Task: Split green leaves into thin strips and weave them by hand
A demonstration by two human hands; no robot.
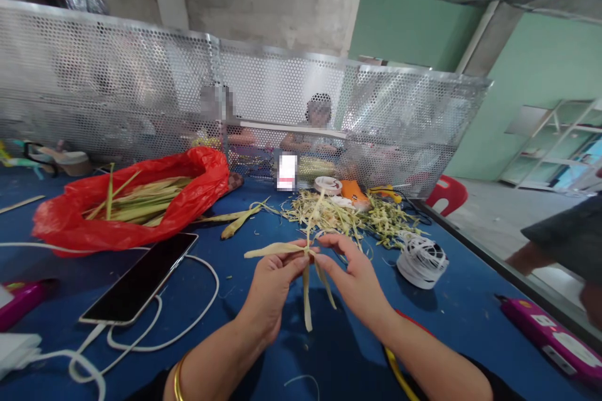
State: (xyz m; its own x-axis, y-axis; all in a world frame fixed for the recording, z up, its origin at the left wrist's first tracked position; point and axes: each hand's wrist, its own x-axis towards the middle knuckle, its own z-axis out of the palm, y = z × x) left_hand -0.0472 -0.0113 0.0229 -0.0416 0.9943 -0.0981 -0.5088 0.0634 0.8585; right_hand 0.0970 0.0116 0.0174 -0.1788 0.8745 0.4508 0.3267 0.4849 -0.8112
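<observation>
Both my hands pinch crossed pale-yellow leaf strips [307, 276] above the blue table [235, 351]. My left hand [271, 288] grips the crossing from the left, where one strip sticks out sideways. My right hand [352, 276] holds it from the right, fingers closed on the strips; loose ends hang down between the hands. A gold bangle [177, 380] sits on my left wrist.
A red plastic bag [94, 225] of green leaf strips lies at left, a phone [141, 285] on a white cable beside it. Leaf scraps [357, 216] pile up ahead, a small white fan [422, 261] at right. Pink items lie at both edges. People sit behind the perforated screen [282, 94].
</observation>
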